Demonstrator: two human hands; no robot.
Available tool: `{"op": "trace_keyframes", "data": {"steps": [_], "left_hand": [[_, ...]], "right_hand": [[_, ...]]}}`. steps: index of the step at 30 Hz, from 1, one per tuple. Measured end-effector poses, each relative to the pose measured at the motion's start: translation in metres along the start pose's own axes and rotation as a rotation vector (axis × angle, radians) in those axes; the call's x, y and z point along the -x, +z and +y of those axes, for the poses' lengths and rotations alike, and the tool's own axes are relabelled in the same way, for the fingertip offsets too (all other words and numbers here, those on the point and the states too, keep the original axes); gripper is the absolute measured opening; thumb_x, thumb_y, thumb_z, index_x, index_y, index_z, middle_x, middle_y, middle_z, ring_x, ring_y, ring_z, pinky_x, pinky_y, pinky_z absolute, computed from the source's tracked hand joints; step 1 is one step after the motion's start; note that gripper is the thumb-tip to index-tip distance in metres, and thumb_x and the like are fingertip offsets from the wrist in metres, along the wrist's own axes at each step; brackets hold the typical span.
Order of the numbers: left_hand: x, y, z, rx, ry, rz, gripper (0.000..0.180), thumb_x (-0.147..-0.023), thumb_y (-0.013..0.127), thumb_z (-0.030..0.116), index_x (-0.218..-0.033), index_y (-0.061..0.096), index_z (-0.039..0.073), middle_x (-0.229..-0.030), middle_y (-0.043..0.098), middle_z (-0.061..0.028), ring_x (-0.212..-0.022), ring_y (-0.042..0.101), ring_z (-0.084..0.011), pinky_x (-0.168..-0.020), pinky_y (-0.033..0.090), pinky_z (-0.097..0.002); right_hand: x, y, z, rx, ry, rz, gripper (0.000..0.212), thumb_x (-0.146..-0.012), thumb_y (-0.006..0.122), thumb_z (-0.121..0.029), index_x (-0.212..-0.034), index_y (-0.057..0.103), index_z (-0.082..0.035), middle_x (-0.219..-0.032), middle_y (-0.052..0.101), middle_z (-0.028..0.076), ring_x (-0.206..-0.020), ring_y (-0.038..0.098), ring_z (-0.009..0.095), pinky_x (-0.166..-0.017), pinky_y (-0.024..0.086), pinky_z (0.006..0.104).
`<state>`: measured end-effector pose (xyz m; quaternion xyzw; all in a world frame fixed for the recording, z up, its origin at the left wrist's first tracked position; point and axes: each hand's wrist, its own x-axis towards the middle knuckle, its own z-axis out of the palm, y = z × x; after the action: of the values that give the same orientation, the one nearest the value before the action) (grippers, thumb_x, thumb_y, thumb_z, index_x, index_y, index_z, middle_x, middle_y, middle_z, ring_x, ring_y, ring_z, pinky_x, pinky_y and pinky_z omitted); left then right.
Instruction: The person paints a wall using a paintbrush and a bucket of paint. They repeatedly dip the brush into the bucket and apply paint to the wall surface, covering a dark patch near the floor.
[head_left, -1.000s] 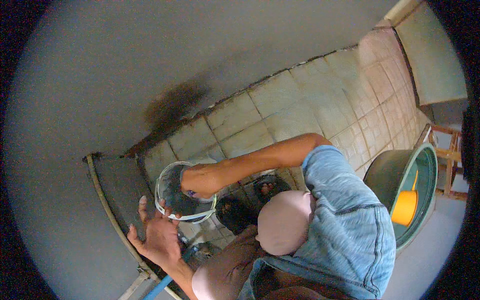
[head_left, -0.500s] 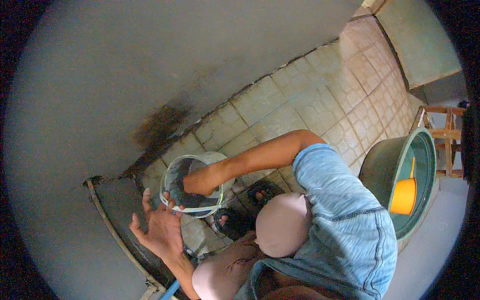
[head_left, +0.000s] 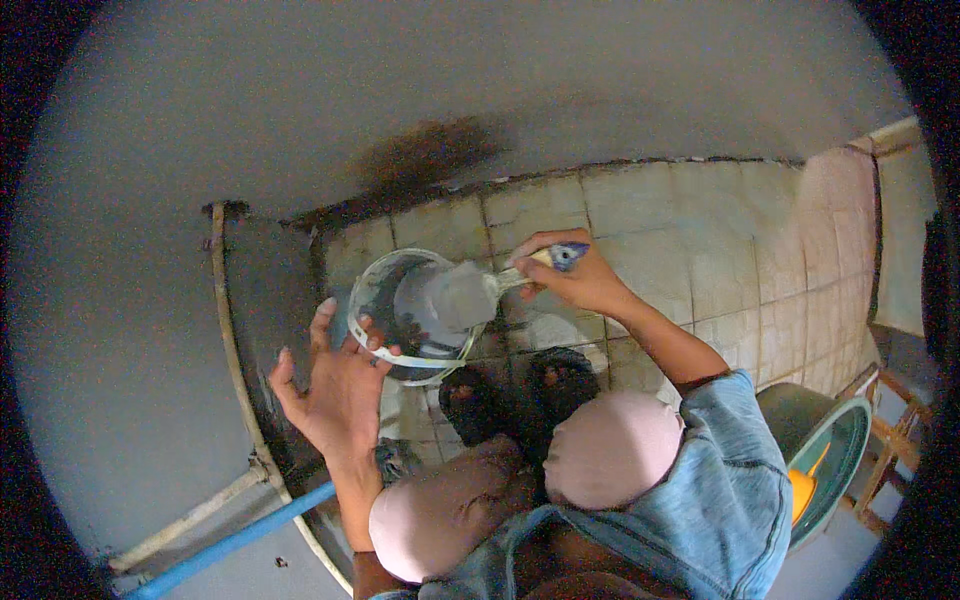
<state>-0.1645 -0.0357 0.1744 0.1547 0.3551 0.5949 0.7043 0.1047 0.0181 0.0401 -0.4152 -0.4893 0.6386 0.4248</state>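
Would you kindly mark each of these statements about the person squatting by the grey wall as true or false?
1. The right hand holds a wide paintbrush. True.
2. The brush's bristles are loaded with red paint. False: they look grey.
3. The left hand steadies the rim of a clear round container. True.
4. The floor is bare wood. False: it is pale tiles.
5. A green tub sits at the person's right. True.
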Motion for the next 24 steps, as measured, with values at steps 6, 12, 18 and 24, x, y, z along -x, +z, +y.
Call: {"op": "trace_keyframes", "data": {"steps": [6, 12, 18, 24], "left_hand": [[-0.002, 0.000, 0.006, -0.015, 0.029, 0.035, 0.066, -0.085, 0.052, 0.052, -0.131, 0.039, 0.008, -0.111, 0.051, -0.0172, -0.097, 0.051, -0.0276, -0.091, 0.042, -0.0475], [-0.006, 0.005, -0.007, -0.018, 0.031, 0.012, 0.069, -0.085, 0.050, 0.056, -0.135, 0.043, 0.008, -0.114, 0.055, -0.0212, -0.101, 0.052, -0.0327, -0.091, 0.041, -0.0516], [-0.011, 0.007, -0.012, -0.012, 0.023, 0.013, 0.069, -0.085, 0.051, 0.056, -0.133, 0.043, 0.008, -0.115, 0.055, -0.0209, -0.102, 0.053, -0.0318, -0.092, 0.041, -0.0519], [-0.005, 0.027, -0.017, -0.025, 0.031, 0.145, 0.065, -0.083, 0.048, 0.056, -0.127, 0.043, 0.008, -0.110, 0.053, -0.0176, -0.100, 0.052, -0.0291, -0.090, 0.043, -0.0477]], "right_hand": [[0.016, -0.018, -0.019, 0.002, -0.056, 0.125, 0.013, -0.088, 0.064, -0.008, -0.095, 0.068, 0.000, -0.088, 0.068, 0.007, -0.071, 0.067, 0.015, -0.064, 0.057, 0.0285], [0.015, -0.035, -0.040, 0.147, -0.162, -0.041, 0.015, -0.085, 0.064, -0.003, -0.099, 0.068, 0.000, -0.102, 0.063, 0.013, -0.095, 0.063, 0.022, -0.077, 0.058, 0.0345], [0.009, -0.031, -0.063, 0.548, -0.507, -0.634, 0.032, -0.073, 0.067, 0.000, -0.104, 0.070, -0.009, -0.112, 0.061, 0.015, -0.112, 0.056, 0.033, -0.094, 0.049, 0.0394], [0.005, -0.075, -0.089, 0.613, -0.486, -0.725, 0.034, -0.074, 0.070, -0.006, -0.108, 0.067, -0.011, -0.116, 0.060, 0.014, -0.103, 0.061, 0.032, -0.090, 0.051, 0.0389]]}}
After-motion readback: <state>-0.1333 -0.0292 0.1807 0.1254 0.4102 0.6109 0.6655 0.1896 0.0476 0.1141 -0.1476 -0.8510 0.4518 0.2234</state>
